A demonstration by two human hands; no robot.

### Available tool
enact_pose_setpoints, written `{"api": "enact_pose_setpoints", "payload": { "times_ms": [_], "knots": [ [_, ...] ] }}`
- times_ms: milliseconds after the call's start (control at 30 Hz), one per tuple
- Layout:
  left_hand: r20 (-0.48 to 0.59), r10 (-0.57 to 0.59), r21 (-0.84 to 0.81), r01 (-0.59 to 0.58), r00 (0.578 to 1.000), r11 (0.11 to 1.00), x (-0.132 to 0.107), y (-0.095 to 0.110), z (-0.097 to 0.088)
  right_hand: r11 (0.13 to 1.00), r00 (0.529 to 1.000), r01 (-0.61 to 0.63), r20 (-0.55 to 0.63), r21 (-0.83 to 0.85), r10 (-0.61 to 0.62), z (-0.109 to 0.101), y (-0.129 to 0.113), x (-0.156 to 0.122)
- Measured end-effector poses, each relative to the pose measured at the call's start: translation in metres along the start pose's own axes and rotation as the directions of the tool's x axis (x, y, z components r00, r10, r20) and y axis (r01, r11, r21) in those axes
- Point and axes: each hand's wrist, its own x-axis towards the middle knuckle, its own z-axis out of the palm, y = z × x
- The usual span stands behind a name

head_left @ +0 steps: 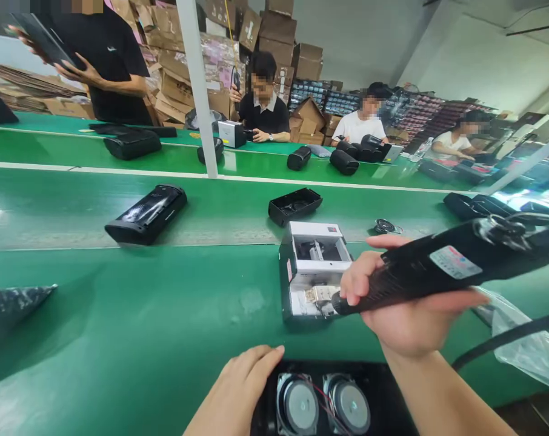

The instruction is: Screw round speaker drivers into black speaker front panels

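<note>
The right hand [411, 324] encloses a black tool [422, 269]. The left hand [243, 381], fingers together, touches the speaker housing [387, 393] at its right: probably stiff, though cropped; edges suit gripping, 2 drivers [302, 406] seem fragile.

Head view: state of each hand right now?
Left hand: touching the black speaker housing; whether its grip is closed cannot be told.
Right hand: closed, holding the black electric screwdriver.

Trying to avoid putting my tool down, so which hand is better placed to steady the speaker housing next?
Probably your left hand: it rests at the edge of the black speaker housing, with no tool showing. Your right hand is raised, gripping what looks like an electric screwdriver.
</note>
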Motion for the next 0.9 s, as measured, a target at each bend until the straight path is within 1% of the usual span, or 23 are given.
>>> {"api": "enact_pose_setpoints", "payload": {
  "times_ms": [100, 200, 267, 333, 433, 533, 667, 767, 833, 900],
  "knots": [
    [0.000, 0.020, -0.026, -0.020, 1.000, 0.999, 0.000, 0.009, -0.004, 1.000, 0.998, 0.024, -0.050, -0.006, -0.024, 0.000, 0.000, 0.004],
    [-0.023, -0.001, -0.049, 0.000, 1.000, 0.999, -0.005, 0.016, -0.007, 1.000, 0.996, 0.014, -0.084, 0.003, -0.013, 0.000, 0.000, 0.007],
    [-0.043, -0.020, -0.042, 0.018, 0.999, 0.999, -0.007, 0.020, -0.010, 1.000, 0.997, 0.005, -0.074, 0.003, -0.005, -0.001, -0.001, 0.008],
    [-0.082, -0.015, -0.017, 0.014, 0.997, 1.000, -0.007, 0.022, -0.014, 1.000, 0.999, 0.013, -0.048, 0.001, -0.013, 0.001, -0.002, 0.007],
    [-0.129, 0.040, 0.069, -0.031, 0.991, 0.997, 0.000, 0.028, -0.021, 1.000, 0.999, 0.029, -0.021, 0.005, -0.028, 0.005, -0.002, 0.005],
    [-0.116, 0.103, 0.154, -0.084, 0.988, 0.984, 0.009, 0.037, -0.025, 0.999, 0.999, 0.042, -0.033, 0.000, -0.042, 0.007, 0.000, 0.005],
    [-0.127, 0.147, 0.189, -0.122, 0.981, 0.974, 0.018, 0.046, -0.023, 0.999, 0.999, 0.037, -0.038, -0.022, -0.038, 0.004, 0.001, 0.008],
    [-0.119, 0.168, 0.226, -0.138, 0.979, 0.964, 0.023, 0.051, -0.021, 0.999, 0.999, -0.033, -0.034, 0.005, 0.033, 0.001, -0.003, 0.004],
    [-0.089, 0.182, 0.262, -0.153, 0.979, 0.953, 0.026, 0.054, -0.022, 0.994, 0.993, -0.098, -0.069, 0.042, 0.100, 0.001, -0.007, 0.000],
    [-0.059, 0.187, 0.291, -0.162, 0.981, 0.943, 0.029, 0.057, -0.023, 0.992, 0.984, -0.114, -0.130, 0.055, 0.121, 0.002, -0.013, -0.006]
  ]
}}
